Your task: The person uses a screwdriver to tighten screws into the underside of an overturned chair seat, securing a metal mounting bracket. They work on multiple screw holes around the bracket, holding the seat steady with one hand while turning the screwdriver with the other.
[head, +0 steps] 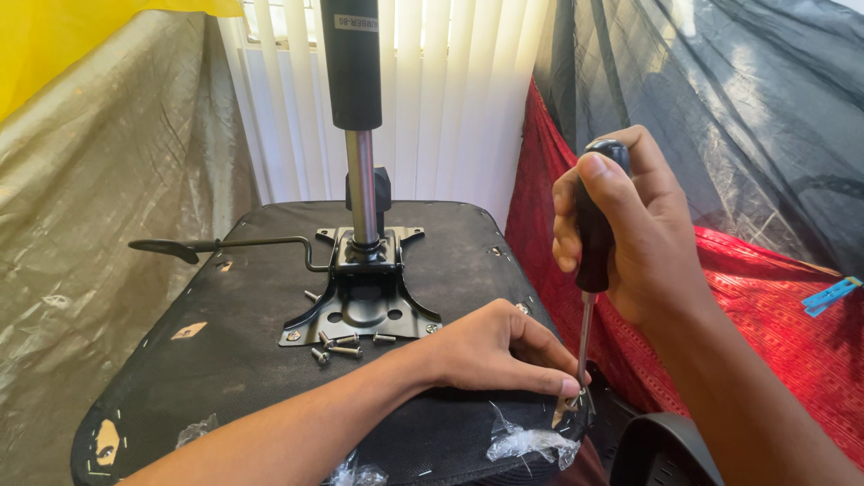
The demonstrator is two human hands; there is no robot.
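— What's closest to the lens?
— The left hand (490, 353), forearm lying across the upturned seat base (225, 342). Its fingers (549, 378) are pinched narrow around a small screw (569, 407) at the seat base's near right edge.

— And the other hand?
— The right hand (630, 225) is above that edge, fingers wrapped tight round the dark handle of a screwdriver (591, 243). The shaft stands almost upright, its tip meeting the screw.

— What else is on the seat base?
— A black metal mounting plate (364, 301) at its middle, with the gas cylinder (355, 108) rising from it. Loose screws (346, 342) lie just in front of the plate. A lever (225, 245) runs off to its left. Torn plastic wrap (531, 443) clings to the near edge.
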